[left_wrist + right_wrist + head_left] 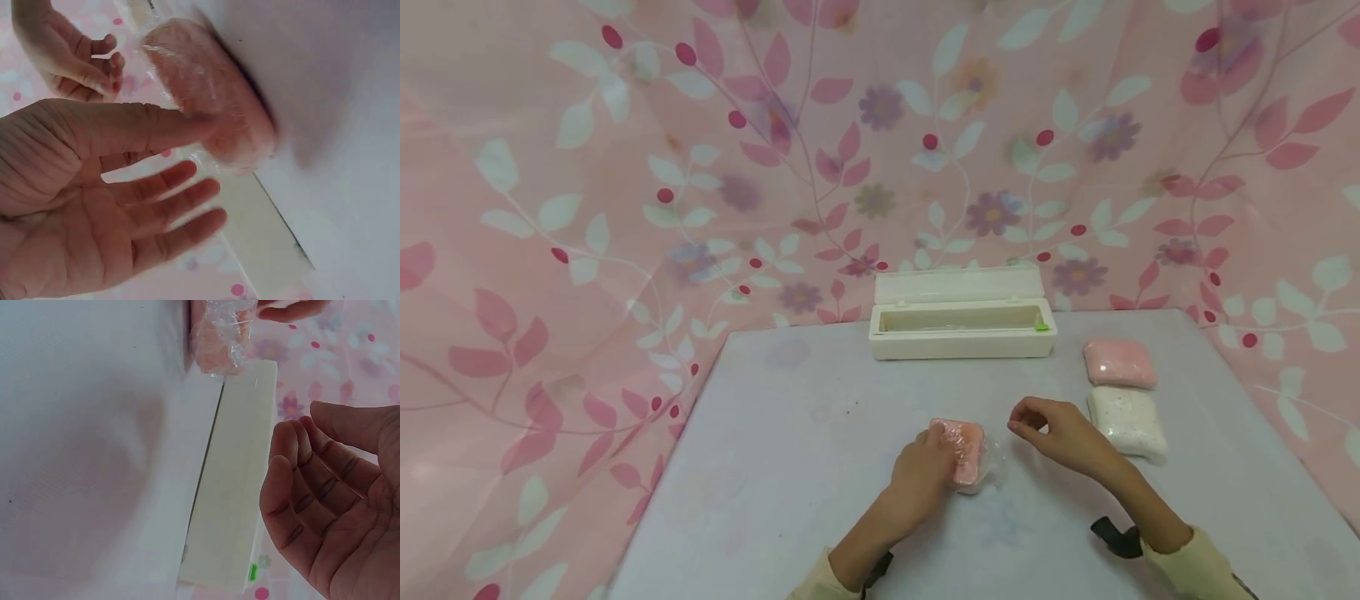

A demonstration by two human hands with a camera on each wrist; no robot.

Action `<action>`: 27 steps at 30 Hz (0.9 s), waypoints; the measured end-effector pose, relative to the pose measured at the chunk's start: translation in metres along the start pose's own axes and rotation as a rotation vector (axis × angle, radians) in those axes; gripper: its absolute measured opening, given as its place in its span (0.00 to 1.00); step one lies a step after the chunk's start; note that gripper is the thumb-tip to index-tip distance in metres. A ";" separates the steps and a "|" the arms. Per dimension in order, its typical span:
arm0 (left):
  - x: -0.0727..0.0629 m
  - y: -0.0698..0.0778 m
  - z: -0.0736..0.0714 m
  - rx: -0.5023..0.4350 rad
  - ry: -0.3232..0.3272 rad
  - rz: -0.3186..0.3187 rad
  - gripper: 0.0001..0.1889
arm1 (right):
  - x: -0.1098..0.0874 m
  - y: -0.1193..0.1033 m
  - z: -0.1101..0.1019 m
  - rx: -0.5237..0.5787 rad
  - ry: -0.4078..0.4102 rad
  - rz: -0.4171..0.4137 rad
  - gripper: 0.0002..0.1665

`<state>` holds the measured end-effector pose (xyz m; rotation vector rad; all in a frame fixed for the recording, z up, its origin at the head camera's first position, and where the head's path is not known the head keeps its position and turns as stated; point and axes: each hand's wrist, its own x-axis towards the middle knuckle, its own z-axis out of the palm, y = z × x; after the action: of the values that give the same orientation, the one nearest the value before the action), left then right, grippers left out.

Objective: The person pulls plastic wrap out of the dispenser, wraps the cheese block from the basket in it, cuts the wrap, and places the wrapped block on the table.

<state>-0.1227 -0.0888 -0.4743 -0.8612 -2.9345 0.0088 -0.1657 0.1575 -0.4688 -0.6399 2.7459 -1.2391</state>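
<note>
A pink block [967, 454] in crinkled clear plastic wrap lies on the table in front of me. Loose film sticks out at its right side. My left hand [922, 471] is at the block's left edge. In the left wrist view its thumb [169, 130] overlaps the wrapped block [209, 87], while the other fingers extend fairly straight below. Over the table to the right of the block, my right hand [1060, 433] hovers with loosely curled fingers. Nothing is between its thumb and fingers in the right wrist view, where the palm [356, 531] shows.
A long white box [962, 347] with its lid [958, 286] raised stands at the table's back edge, a small green tab [1042, 327] at its right end. To the right lie another pink wrapped block [1120, 363] and a white wrapped block [1127, 421]. Floral pink cloth [820, 167] hangs behind.
</note>
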 end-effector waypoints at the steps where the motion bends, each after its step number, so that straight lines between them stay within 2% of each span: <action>1: -0.001 -0.001 0.000 -0.006 -0.009 -0.018 0.04 | 0.000 0.000 0.000 -0.001 -0.005 0.002 0.03; 3: -0.003 0.000 0.000 0.002 -0.030 -0.045 0.06 | 0.000 0.000 0.000 -0.004 -0.012 0.005 0.03; 6: -0.004 0.005 0.001 0.021 -0.061 -0.073 0.15 | 0.000 0.000 0.000 -0.008 -0.006 0.004 0.03; 8: -0.003 0.008 0.004 0.047 -0.047 -0.069 0.20 | 0.000 0.000 0.001 -0.005 -0.001 0.004 0.03; 11: -0.001 0.009 0.009 0.064 -0.013 -0.053 0.17 | 0.001 0.001 0.003 0.007 -0.006 0.009 0.03; 15: 0.003 0.004 0.012 0.067 0.015 0.010 0.05 | 0.000 0.002 0.005 0.016 -0.018 0.010 0.03; 23: 0.018 -0.016 0.021 0.118 0.090 0.170 0.06 | -0.001 0.004 0.008 0.029 -0.028 -0.004 0.04; 27: 0.027 -0.030 0.022 0.010 0.074 0.233 0.06 | -0.001 0.004 0.013 0.040 -0.055 -0.003 0.03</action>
<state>-0.1634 -0.0990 -0.4932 -1.1700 -2.7475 0.0070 -0.1634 0.1506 -0.4804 -0.6642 2.6705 -1.2539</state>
